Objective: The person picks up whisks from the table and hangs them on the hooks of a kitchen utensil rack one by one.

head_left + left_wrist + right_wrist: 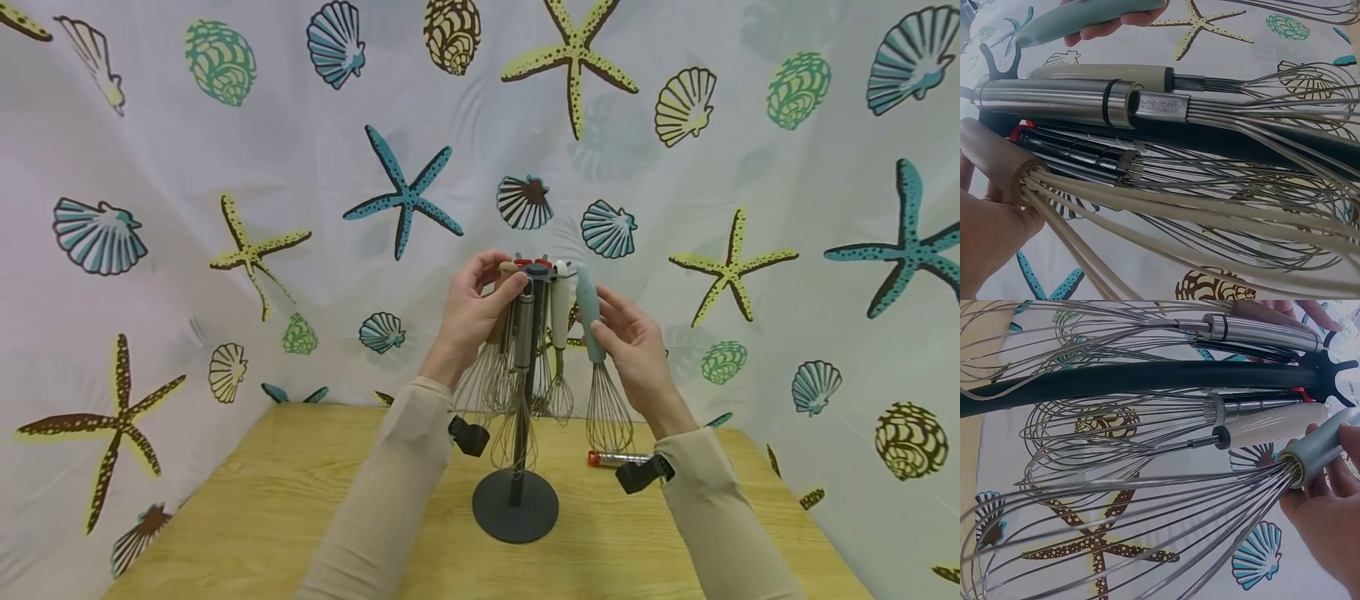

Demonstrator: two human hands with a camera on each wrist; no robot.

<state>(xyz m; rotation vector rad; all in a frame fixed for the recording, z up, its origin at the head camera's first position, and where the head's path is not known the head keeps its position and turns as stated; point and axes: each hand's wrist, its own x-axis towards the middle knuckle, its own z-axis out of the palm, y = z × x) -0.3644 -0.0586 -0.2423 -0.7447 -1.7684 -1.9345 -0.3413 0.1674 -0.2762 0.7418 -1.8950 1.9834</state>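
Fingers of the right hand (636,343) are curling round a smooth teal-handled wire whisk (596,367), holding it upright just beside the dark rack (517,467). The left hand (471,310) is gripping a rounded wooden-handled whisk (1004,159) hanging among steel ones.

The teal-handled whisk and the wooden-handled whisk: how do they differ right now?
The teal-handled whisk has a pale blue-green handle and thin metal wires; the wooden-handled whisk has a tan wood handle and thicker cream-coloured loops. The right hand grips the teal one, out at the rack's right side; the left hand grips the wooden one at the left. Both hang handle-up, wires down.
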